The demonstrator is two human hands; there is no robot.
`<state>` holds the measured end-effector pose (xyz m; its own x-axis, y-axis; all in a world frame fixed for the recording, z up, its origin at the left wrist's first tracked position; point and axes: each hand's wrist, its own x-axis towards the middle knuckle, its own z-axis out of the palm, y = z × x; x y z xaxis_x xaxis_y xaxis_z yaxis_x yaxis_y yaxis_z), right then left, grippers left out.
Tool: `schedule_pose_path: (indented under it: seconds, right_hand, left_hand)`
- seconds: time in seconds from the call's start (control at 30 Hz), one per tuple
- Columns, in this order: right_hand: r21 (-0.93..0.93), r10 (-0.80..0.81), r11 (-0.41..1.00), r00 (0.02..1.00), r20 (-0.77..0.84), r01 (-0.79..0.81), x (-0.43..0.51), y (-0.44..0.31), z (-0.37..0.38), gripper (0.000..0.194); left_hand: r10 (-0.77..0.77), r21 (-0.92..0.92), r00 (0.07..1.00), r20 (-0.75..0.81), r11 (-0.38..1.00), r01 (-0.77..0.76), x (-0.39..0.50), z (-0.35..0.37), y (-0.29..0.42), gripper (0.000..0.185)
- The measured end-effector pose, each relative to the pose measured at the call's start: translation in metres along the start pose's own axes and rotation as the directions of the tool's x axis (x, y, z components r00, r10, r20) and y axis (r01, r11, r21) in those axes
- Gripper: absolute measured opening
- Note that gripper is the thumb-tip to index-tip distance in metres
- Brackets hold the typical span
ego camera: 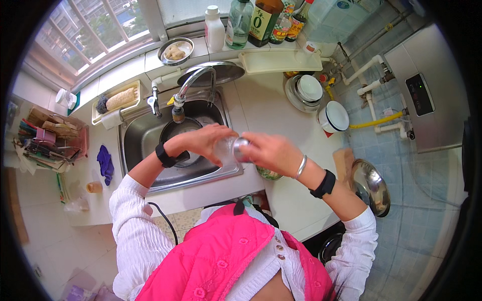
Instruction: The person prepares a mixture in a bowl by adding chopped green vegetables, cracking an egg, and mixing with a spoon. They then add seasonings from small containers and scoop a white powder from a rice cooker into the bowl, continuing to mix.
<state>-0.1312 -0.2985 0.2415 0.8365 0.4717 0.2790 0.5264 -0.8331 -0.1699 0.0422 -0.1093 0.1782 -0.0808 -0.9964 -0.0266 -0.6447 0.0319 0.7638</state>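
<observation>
A clear jar or bottle with a silvery cap lies sideways between my hands, above the right rim of the steel sink. My left hand is curled around its clear body. My right hand, slightly blurred, grips the cap end. Beneath my right hand, a bowl with green contents sits on the counter, partly hidden. Inside the sink, a dark round pan stands below the curved faucet; my left wrist covers part of it.
Bottles line the back ledge beside a small dish of ginger. Stacked bowls and an enamel mug stand at the back right. A purple cloth lies left of the sink. A metal lid leans at the right.
</observation>
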Motion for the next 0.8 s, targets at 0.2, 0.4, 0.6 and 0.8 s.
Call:
schedule_pose_path:
  seconds: [0.2,0.4,0.6,0.8]
  right_hand:
    - [0.435,0.549,-0.134,0.298,0.781,-0.891,0.012,0.033,0.007,0.05]
    - [0.426,0.692,0.669,0.719,-0.057,-0.61,-0.001,0.034,0.028,0.049]
    - [0.517,0.743,0.517,0.658,0.125,-0.682,-0.006,0.045,0.038,0.071]
    - [0.45,0.866,0.454,0.5,-0.019,-0.769,-0.065,0.058,0.027,0.063]
  left_hand:
    - [0.031,0.504,0.839,-0.544,0.811,0.297,0.01,0.004,0.029,0.073]
    - [-0.002,0.508,0.796,-0.605,0.769,0.388,0.019,0.008,0.02,0.076]
    - [0.099,0.546,0.763,-0.639,0.756,0.36,0.046,0.021,0.006,0.078]
    - [-0.013,0.267,0.752,-0.659,0.93,0.251,0.106,0.053,-0.059,0.084]
